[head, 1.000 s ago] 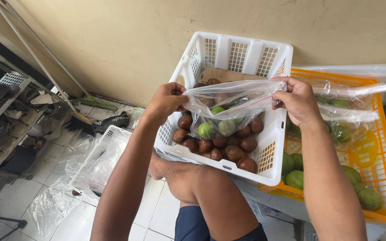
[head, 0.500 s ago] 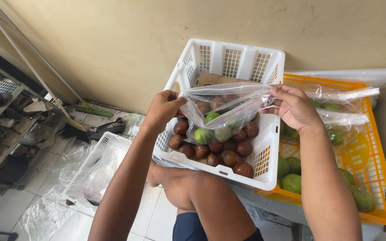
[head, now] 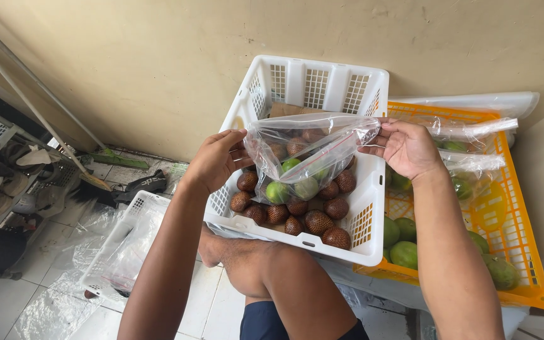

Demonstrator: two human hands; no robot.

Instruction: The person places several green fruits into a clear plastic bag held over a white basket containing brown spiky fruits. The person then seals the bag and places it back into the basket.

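Note:
My left hand point(head: 216, 158) and my right hand point(head: 404, 147) each pinch one top corner of a clear plastic bag point(head: 310, 151), stretching its mouth between them. Inside the bag lie a few green round fruits point(head: 277, 191). The bag hangs over a white slotted crate point(head: 360, 226) that rests on my knee and holds several brown scaly fruits point(head: 318, 221).
An orange crate point(head: 511, 252) with green fruits point(head: 404, 254) and more clear bags sits to the right against the wall. A smaller white crate point(head: 127, 233) with plastic sheets lies on the tiled floor at left, beside a shoe rack point(head: 1, 182) and a broom.
The bag's mouth has been pulled a little wider and flatter between my hands. The view has shifted slightly; the crates have not moved.

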